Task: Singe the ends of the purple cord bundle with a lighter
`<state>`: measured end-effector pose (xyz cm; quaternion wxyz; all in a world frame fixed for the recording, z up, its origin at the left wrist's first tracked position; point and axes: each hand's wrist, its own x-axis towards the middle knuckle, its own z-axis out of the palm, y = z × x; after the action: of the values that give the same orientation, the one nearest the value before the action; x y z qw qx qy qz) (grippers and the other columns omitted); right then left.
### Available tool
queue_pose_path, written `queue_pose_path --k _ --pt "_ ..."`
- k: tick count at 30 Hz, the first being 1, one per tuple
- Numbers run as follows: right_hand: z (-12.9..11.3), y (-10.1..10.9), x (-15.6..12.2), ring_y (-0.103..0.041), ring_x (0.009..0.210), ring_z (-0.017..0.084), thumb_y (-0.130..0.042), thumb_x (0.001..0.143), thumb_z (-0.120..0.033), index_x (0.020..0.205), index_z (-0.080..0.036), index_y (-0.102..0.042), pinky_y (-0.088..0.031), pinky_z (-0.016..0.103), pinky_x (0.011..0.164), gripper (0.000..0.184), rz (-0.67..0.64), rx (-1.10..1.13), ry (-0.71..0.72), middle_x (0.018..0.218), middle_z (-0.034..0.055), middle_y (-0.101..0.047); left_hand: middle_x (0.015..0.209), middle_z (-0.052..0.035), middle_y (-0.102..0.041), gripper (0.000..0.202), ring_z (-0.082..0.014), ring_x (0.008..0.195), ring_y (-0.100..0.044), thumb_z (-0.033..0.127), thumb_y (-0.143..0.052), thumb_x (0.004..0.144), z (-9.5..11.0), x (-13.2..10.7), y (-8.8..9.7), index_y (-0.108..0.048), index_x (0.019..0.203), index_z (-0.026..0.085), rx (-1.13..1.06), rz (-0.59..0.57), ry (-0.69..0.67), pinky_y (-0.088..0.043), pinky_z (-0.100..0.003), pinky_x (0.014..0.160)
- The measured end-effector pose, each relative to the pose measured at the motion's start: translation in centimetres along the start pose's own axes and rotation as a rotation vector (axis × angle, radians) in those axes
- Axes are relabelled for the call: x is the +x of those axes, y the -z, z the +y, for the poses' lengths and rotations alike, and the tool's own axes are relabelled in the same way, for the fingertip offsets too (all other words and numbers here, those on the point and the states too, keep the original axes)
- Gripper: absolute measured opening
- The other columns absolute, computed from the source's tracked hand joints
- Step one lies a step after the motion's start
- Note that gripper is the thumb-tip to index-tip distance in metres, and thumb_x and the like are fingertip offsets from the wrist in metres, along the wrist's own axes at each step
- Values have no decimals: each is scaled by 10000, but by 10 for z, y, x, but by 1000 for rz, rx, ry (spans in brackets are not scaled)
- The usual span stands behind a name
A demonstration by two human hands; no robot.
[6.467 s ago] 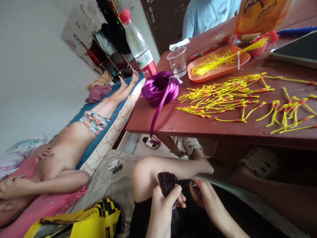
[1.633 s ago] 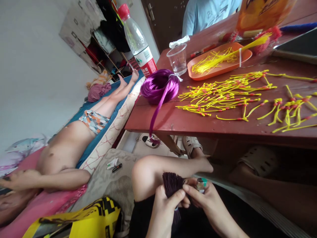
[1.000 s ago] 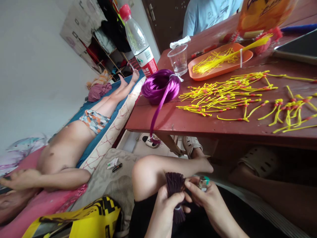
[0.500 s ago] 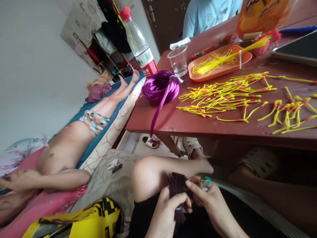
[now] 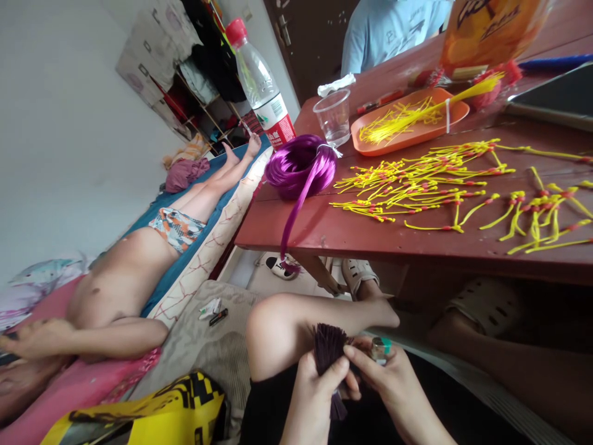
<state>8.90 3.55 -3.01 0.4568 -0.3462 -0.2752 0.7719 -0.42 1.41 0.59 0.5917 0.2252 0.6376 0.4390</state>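
Head view, single entry.

1. Left hand (image 5: pixel 314 390): fingers closed round a bundle of dark purple strands (image 5: pixel 328 345), thumb laid across its front. The bundle stands upright over the lap, just in front of the raised knee and below the desk (image 5: pixel 324 230) edge. Its cut ends splay into a brush at the top, and a short tail shows under the fist.
2. Right hand (image 5: pixel 395 388): fingers hold a small lighter (image 5: pixel 381 347) with a green top, and the forefinger reaches across to the bundle's head. Lighter and strand tips sit just beside each other; no flame is seen.
3. Step, as judged: the strand ends are being attended to with the lighter at hand. This calls for a firm grip below the tips and fingers kept off the ends.
4. On the desk: a bright purple skein (image 5: pixel 301 164) with a tail hanging over the edge, yellow strands with red beads (image 5: pixel 417 185), an orange tray (image 5: pixel 456 111), a clear cup (image 5: pixel 332 117) and a water bottle (image 5: pixel 259 86).
5. Nearby: a person lying on the bed (image 5: pixel 185 262), and another in a light-blue shirt (image 5: pixel 384 31) behind the desk.
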Motion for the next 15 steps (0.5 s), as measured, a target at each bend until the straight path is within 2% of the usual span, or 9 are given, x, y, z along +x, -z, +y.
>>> queue_pose_path --k 6,15 --pt "5 1 2 -447 365 108 -621 691 -356 479 -163 -512 -394 227 442 306 -9 46 17 368 -42 -476 466 19 -550 163 -94 442 -486 277 -637 678 -7 4 6 -607 641 122 35 -24 -44 -374 -200 468" --pt "1 0 0 -442 388 103 -626 686 -347 511 -150 -553 -367 212 431 273 -1 42 15 394 -40 -485 473 20 -552 162 -100 452 -490 268 -644 670 -9 4 5 -593 607 128 18 31 -82 -392 -205 476"
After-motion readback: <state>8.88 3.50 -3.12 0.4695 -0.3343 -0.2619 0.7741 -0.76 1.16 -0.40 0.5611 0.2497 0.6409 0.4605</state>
